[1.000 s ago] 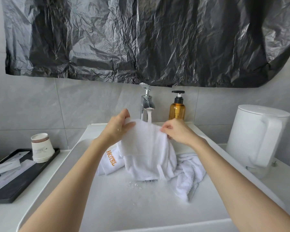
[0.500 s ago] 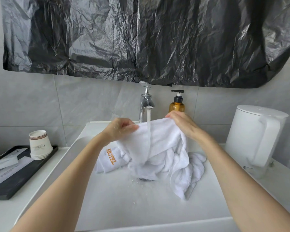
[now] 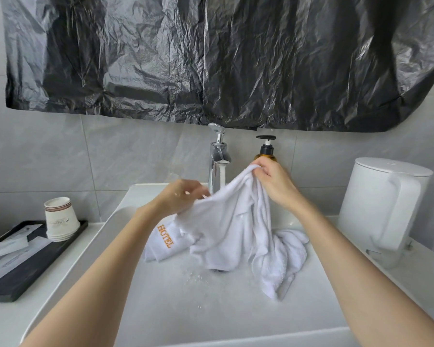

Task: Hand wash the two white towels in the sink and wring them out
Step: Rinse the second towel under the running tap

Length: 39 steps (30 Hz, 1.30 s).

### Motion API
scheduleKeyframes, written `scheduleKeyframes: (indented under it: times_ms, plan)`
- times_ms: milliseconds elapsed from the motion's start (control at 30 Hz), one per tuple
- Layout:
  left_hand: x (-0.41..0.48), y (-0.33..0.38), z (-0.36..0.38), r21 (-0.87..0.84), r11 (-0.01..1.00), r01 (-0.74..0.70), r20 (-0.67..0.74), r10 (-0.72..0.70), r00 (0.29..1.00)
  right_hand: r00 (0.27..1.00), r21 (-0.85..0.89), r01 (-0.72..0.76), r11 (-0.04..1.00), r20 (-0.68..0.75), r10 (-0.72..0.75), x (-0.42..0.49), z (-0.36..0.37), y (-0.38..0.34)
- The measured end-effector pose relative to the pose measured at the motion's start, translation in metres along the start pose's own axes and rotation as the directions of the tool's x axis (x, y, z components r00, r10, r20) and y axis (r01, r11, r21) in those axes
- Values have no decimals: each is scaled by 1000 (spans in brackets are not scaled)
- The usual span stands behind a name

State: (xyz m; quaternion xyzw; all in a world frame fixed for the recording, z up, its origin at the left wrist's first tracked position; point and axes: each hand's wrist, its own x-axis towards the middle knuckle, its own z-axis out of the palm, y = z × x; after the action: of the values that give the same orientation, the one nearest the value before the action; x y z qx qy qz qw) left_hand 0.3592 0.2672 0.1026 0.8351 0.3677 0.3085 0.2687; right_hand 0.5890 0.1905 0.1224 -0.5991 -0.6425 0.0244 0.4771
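A white towel (image 3: 226,221) hangs over the white sink (image 3: 186,309), under water running from the chrome tap (image 3: 218,156). My right hand (image 3: 271,181) pinches its upper edge, raised beside the tap. My left hand (image 3: 183,196) holds the towel's left edge lower down, its fingers blurred. A corner with orange "HOTEL" lettering (image 3: 164,236) droops below my left wrist. A second white towel (image 3: 283,261) lies crumpled in the basin to the right, partly under the first one.
An amber soap pump bottle (image 3: 266,151) stands behind my right hand. A white kettle (image 3: 383,209) sits on the counter at right. At left, stacked paper cups (image 3: 60,219) rest on a black tray (image 3: 23,266) with packets. Black plastic sheeting (image 3: 211,58) covers the wall above.
My right hand has lifted the towel's edge higher and to the right, stretching the cloth under the running water. My left hand has stayed low at the left edge.
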Motion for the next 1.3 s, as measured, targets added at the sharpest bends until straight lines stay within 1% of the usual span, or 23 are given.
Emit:
scheduleKeyframes:
  times_ms: [67, 100, 133, 167, 233, 300, 367, 467, 533, 567, 633, 667, 733, 800, 867, 967, 1067, 1100, 1167, 1233, 1300]
  plan:
    - [-5, 1, 11, 31, 999, 35, 195, -40, 980, 999, 27, 31, 999, -10, -31, -2, 0, -7]
    - [-7, 3, 15, 12, 998, 58, 258, -59, 964, 999, 32, 42, 999, -8, -41, -2, 1, -8]
    - [-6, 3, 18, -8, 997, 74, 279, -69, 958, 999, 41, 49, 998, -5, -48, -3, 2, -10]
    - [-6, 4, 20, -31, 996, 82, 251, -71, 965, 999, 52, 55, 997, -5, -55, -3, 2, -10]
    - [-2, 6, 15, -4, 997, 71, 113, -70, 991, 998, 63, 58, 996, 0, -58, -3, 2, -8]
    - [1, 3, 8, 105, 994, 43, -20, -41, 999, 999, 58, 39, 998, 13, -40, -3, 1, -7]
    - [2, -1, 2, 218, 975, 31, -150, 2, 989, 999, 87, 0, 996, 48, -4, -4, 1, -9]
    - [-3, 1, 0, 392, 919, 28, -315, 106, 943, 979, 124, -79, 989, 199, 53, -3, 2, -14]
    - [-6, 6, -3, 459, 888, 24, -405, 185, 896, 934, 85, -128, 988, 345, 91, -4, 1, -16]
    - [-7, 9, -5, 489, 872, 10, -434, 234, 870, 907, 57, -157, 986, 404, 121, -4, 0, -16]
    - [-6, 12, -6, 552, 831, -69, -420, 348, 838, 866, 25, -211, 977, 468, 175, -6, 0, -16]
    - [-6, 14, -5, 566, 816, -115, -394, 390, 832, 851, 13, -210, 978, 494, 176, -8, 2, -16]
    - [-5, 20, 0, 545, 818, -184, -362, 427, 828, 833, -20, -128, 992, 540, 118, -12, 10, -15]
    - [-4, 23, 4, 509, 831, -224, -346, 436, 831, 862, -60, -41, 997, 503, 66, -14, 21, -9]
    - [-3, 21, 5, 475, 845, -246, -354, 439, 826, 904, -90, -22, 996, 423, 58, -15, 23, -9]
    - [-4, 21, 3, 383, 887, -258, -408, 413, 814, 949, -125, -8, 992, 311, 47, -19, 20, -15]
    - [-4, 17, 3, 333, 907, -257, -411, 385, 826, 984, -195, 53, 979, 178, -17, -17, 18, -16]
    - [-2, 14, 2, 315, 917, -244, -400, 362, 842, 991, -186, 44, 982, 134, -19, -14, 17, -14]
    - [3, 7, 3, 204, 953, -223, -355, 285, 890, 998, -69, -14, 997, 68, 19, -8, 15, -9]
    - [5, 3, 8, 102, 974, -204, -300, 226, 927, 996, 37, -84, 996, 42, 82, -3, 13, -7]
    - [4, -1, 17, 109, 966, -233, -327, 256, 910, 981, 97, -182, 979, 86, 174, -1, 17, -7]
